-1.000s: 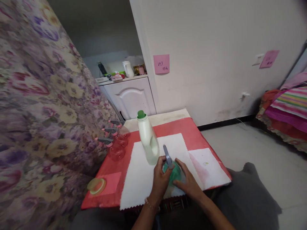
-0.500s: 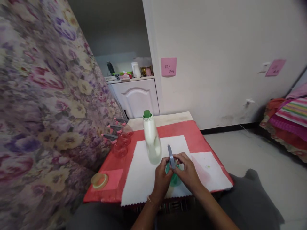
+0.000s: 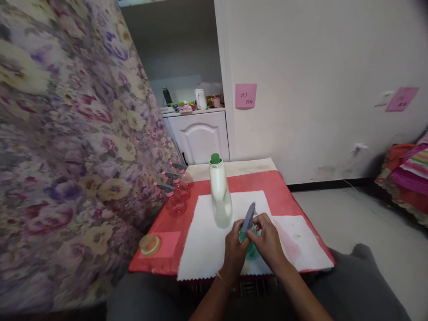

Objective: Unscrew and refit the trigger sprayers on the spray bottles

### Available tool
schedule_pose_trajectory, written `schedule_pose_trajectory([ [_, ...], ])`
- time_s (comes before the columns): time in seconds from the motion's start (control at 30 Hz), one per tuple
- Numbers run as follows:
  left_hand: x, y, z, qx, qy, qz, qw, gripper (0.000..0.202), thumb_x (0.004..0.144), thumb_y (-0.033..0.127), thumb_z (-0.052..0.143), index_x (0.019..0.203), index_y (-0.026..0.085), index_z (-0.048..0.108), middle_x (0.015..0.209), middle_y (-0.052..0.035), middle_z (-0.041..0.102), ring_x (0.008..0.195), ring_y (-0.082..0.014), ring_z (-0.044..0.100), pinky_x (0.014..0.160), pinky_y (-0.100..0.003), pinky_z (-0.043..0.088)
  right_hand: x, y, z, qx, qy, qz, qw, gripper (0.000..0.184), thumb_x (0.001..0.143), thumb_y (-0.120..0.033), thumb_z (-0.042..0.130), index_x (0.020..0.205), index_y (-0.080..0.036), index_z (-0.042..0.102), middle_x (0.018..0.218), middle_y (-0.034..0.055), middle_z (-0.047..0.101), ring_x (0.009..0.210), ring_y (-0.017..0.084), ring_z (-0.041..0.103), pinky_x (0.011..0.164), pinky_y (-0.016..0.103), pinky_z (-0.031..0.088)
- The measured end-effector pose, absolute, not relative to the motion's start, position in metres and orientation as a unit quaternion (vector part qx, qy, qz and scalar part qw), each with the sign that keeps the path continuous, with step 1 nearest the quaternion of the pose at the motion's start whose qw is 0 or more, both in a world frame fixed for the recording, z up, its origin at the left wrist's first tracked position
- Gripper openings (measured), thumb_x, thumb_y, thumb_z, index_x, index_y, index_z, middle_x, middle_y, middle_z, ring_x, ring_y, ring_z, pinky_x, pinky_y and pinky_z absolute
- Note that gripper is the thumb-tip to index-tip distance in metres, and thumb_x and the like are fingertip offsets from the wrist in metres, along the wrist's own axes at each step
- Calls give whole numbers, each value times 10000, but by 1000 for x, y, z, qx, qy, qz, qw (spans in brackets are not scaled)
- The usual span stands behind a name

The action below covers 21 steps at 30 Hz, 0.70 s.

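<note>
My left hand [image 3: 236,249] and my right hand [image 3: 268,240] are both closed around the neck of a small green spray bottle [image 3: 252,253] with a grey trigger head [image 3: 248,217]. The head tilts up and to the right between my fingertips. Most of the green body is hidden by my hands, just above the white cloth. Behind it stands a tall pale-green jug [image 3: 220,196] with a handle and a dark green piece in its mouth. At the left, several pink spray bottles [image 3: 176,205] with grey triggers stand in a row.
A red-covered table [image 3: 264,178] bears a white cloth [image 3: 197,249] with a pink stain at its right. A round yellowish cap [image 3: 150,244] lies on a pink paper [image 3: 170,243] at the front left. A floral curtain [image 3: 83,156] hangs close along the left side.
The spray head has turned, now leaning to the right with more of its side showing. Both hands stay on the bottle. The whole view has shifted, so things appear farther right.
</note>
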<state>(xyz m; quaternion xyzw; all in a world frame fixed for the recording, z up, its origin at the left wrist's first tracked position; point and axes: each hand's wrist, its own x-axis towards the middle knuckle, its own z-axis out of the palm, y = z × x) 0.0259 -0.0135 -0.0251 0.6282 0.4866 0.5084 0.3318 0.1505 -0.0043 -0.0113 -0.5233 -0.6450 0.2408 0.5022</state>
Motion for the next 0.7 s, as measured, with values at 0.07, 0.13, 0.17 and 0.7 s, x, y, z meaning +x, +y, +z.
schedule_pose_trajectory([
  [0.07, 25, -14, -23, 636, 488, 502, 325, 319, 786, 141, 576, 1092, 231, 579, 1019, -1, 713, 941, -187, 652, 858, -296, 483, 146, -2, -11, -559, -618, 233, 501, 185, 687, -222, 640, 739, -234, 463, 728, -55, 447, 635, 157, 491, 598, 278, 400],
  [0.13, 24, -14, -22, 644, 479, 502, 321, 311, 799, 141, 559, 1095, 234, 584, 1012, 0, 714, 928, -185, 651, 844, -290, 484, 142, -1, -10, -580, -599, 230, 502, 224, 669, -239, 646, 712, -241, 427, 706, -68, 436, 605, 146, 472, 574, 267, 376],
  [0.17, 24, -14, -21, 648, 474, 504, 318, 306, 805, 143, 554, 1095, 234, 584, 1009, -1, 714, 926, -185, 651, 837, -287, 485, 141, -1, -9, -585, -595, 229, 502, 222, 666, -237, 642, 711, -241, 424, 705, -69, 438, 600, 144, 470, 571, 265, 372],
  [0.7, 21, -16, -23, 630, 471, 507, 354, 318, 839, 234, 578, 1154, 221, 534, 1151, -45, 681, 1078, -218, 635, 951, -354, 478, 157, -3, -8, -450, -689, 295, 486, 247, 786, -132, 561, 1005, -221, 634, 909, 23, 535, 835, 203, 555, 789, 340, 467],
])
